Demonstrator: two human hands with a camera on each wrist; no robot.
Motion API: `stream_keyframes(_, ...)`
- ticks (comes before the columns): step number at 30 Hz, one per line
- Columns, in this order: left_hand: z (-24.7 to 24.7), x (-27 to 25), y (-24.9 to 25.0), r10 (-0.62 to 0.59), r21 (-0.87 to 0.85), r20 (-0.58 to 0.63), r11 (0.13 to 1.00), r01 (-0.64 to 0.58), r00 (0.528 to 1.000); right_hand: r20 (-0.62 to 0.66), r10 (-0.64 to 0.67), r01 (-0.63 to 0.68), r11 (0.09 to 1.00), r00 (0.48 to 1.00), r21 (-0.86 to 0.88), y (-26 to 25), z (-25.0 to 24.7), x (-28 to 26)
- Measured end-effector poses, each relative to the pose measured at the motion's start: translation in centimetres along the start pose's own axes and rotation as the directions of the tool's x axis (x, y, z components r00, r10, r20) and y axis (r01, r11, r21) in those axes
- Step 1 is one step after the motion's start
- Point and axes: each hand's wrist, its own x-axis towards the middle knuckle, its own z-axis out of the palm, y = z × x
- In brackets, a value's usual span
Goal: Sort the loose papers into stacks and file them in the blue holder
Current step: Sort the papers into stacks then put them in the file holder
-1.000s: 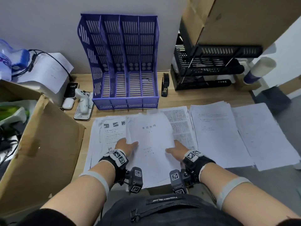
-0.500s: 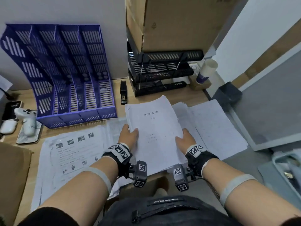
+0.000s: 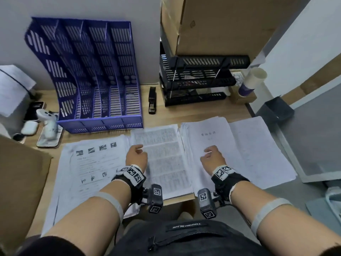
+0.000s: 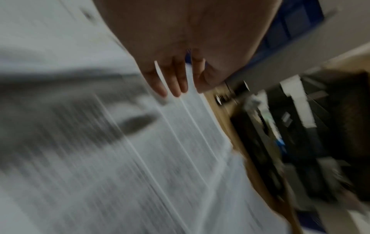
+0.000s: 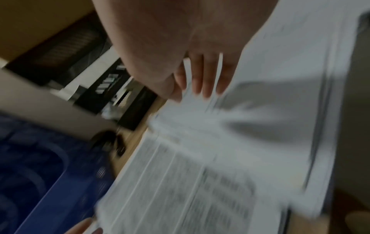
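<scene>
The blue holder (image 3: 83,74) stands empty at the back left of the desk, its slots facing me. Loose papers lie in stacks before it: a picture sheet stack (image 3: 88,169) at the left, a dense-text stack (image 3: 162,159) in the middle, a titled sheaf (image 3: 208,137) to its right, and a faint-print stack (image 3: 258,148) at the far right. My left hand (image 3: 136,154) hovers over the dense-text stack's left edge and holds nothing. My right hand (image 3: 212,156) sits over the titled sheaf, also empty. In the blurred wrist views the left hand (image 4: 176,79) and right hand (image 5: 202,79) show straight fingers above paper.
A black stapler (image 3: 152,100) lies right of the holder. A black tray rack (image 3: 195,84) under cardboard boxes (image 3: 221,24) fills the back right, with a paper cup (image 3: 251,82) beside it. A large cardboard box (image 3: 20,178) stands at the left, near a white controller (image 3: 48,126).
Both hands carried the titled sheaf to the right, laid it on the stack there and let go. The dense-text stack is now uncovered. The head view swung right, then back.
</scene>
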Motion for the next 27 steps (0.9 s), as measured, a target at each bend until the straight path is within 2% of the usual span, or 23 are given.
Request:
stream_keyframes(2, -4.4, 1.1, -2.1, -0.028, 0.112, -0.16, 0.993, 0.046, 0.987, 0.214, -0.033, 0.024, 0.999, 0.976, 0.044, -2.0, 3.7, -1.3)
stream_keyframes(5, -10.5, 1.9, -5.0, -0.157, 0.237, -0.336, 0.94, 0.245, 0.929, 0.478, -0.077, 0.047, 0.996, 0.875, 0.075, -4.7, 9.1, -3.3)
stream_keyframes(7, -13.9, 2.0, -6.8, -0.244, 0.288, -0.358, 0.89, 0.355, 0.902, 0.579, -0.054, 0.022, 0.998, 0.813, 0.062, -6.1, 12.1, -4.6)
stream_keyframes(10, -17.0, 2.3, -9.2, -0.304, 0.307, -0.297, 0.867, 0.392, 0.905, 0.633, 0.0, -0.013, 1.0, 0.774, 0.016, -7.3, 15.7, -6.0)
stream_keyframes(12, -18.0, 2.4, -10.2, -0.284, 0.316, -0.235, 0.882, 0.349, 0.93, 0.624, 0.001, 0.021, 0.999, 0.781, -0.027, -7.8, 17.3, -6.5)
stream_keyframes(16, -18.8, 2.6, -10.9, -0.205, 0.268, -0.165, 0.932, 0.244, 0.965, 0.493, -0.071, 0.177, 0.969, 0.867, -0.171, -8.7, 18.2, -7.0)
stream_keyframes(19, -19.2, 2.5, -11.1, -0.179, 0.244, -0.119, 0.948, 0.204, 0.977, 0.44, -0.131, 0.255, 0.938, 0.889, -0.235, -8.7, 18.2, -7.0)
stream_keyframes(27, -19.5, 3.0, -10.7, -0.161, 0.218, -0.137, 0.958, 0.188, 0.977, 0.299, -0.156, 0.236, 0.939, 0.941, -0.251, -8.3, 18.2, -7.0)
